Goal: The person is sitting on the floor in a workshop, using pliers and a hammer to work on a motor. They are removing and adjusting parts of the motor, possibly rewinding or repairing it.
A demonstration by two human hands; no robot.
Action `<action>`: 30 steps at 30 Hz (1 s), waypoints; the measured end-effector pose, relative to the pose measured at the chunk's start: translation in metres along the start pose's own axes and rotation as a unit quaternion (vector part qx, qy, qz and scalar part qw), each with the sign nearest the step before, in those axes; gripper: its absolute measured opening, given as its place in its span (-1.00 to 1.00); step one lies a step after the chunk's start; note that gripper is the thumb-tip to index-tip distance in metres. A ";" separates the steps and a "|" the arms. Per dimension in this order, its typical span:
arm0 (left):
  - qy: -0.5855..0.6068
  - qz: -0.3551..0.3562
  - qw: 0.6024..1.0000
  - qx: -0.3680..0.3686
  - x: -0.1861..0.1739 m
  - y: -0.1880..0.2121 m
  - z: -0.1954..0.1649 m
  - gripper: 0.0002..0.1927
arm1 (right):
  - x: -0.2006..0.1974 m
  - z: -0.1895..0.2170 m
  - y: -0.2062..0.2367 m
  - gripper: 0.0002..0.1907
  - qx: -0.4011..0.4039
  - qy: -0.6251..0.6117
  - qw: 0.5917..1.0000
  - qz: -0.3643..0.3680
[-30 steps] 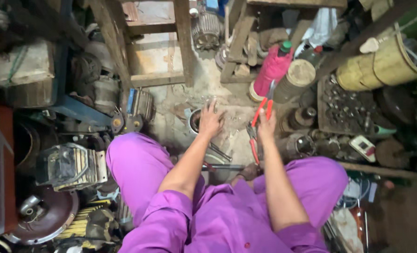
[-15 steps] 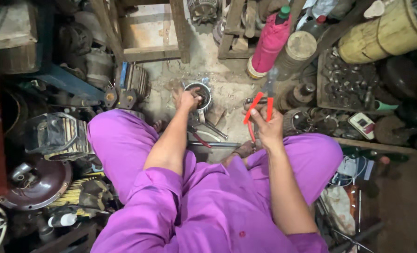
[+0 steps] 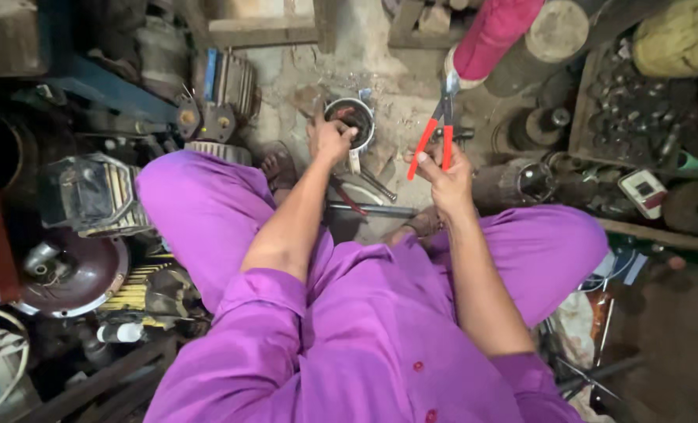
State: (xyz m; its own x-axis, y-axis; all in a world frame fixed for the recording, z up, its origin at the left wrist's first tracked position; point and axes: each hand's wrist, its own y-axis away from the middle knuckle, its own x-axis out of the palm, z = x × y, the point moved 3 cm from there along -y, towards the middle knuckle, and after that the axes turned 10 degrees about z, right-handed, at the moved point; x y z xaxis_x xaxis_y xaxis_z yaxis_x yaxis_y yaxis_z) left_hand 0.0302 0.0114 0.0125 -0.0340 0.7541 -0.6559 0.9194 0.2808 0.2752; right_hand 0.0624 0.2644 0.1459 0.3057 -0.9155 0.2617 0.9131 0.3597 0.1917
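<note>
Left hand [image 3: 329, 141]: down on the floor now, knuckles up, fingers curled against the near rim of the cup [image 3: 350, 124]; whether they grip the rim or only rest on it, can't tell
Cup: small round metal one, standing on the concrete floor [image 3: 400, 94] just ahead of the knees, something dark and reddish inside
Right hand [image 3: 443, 176]: raised a little above the floor, right of the cup, fingers wrapped round the lower handles of the pliers [image 3: 437, 129]
Pliers: red handles, slightly parted, metal nose pointing up and away toward the pink cylinder [image 3: 494, 31]; the nose looks free of anything
Between the hands: a couple of loose metal tools [image 3: 365, 188] lying flat on the floor, just below the cup, apart from both hands
Seat: person in purple clothes [image 3: 349, 329], knees spread wide, a sandalled foot [image 3: 277, 166] tucked just left of the left hand
Left side: a finned motor housing [image 3: 86, 196] and a round dark metal disc [image 3: 71, 274], close by the left knee
Right side: a tray [image 3: 627, 102] of small dark parts, well apart from the right hand, with a small white device [image 3: 641, 192] below it
</note>
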 end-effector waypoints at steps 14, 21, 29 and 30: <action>-0.045 0.013 0.998 -0.028 -0.007 -0.024 0.001 -0.83 | 0.026 -0.042 -0.006 -0.54 0.184 0.009 0.979 0.086; -0.122 -0.038 0.990 -0.055 0.001 -0.028 0.004 -0.82 | 0.028 -0.053 -0.010 -0.57 0.189 0.057 0.976 0.088; -0.068 0.155 0.985 0.032 -0.022 -0.037 0.012 -0.74 | 0.026 -0.051 -0.015 -0.57 0.152 0.028 0.983 0.103; -0.083 0.166 0.982 0.016 -0.022 -0.037 0.009 -0.74 | 0.026 -0.052 -0.016 -0.57 0.151 0.020 0.983 0.103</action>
State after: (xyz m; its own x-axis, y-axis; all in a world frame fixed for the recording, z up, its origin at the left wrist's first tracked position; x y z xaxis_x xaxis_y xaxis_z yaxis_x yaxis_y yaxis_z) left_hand 0.0000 -0.0207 0.0101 0.3322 0.6934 -0.6394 0.8806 0.0148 0.4736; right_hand 0.0699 0.2255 0.1005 0.4913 -0.8219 0.2881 0.7110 0.5696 0.4123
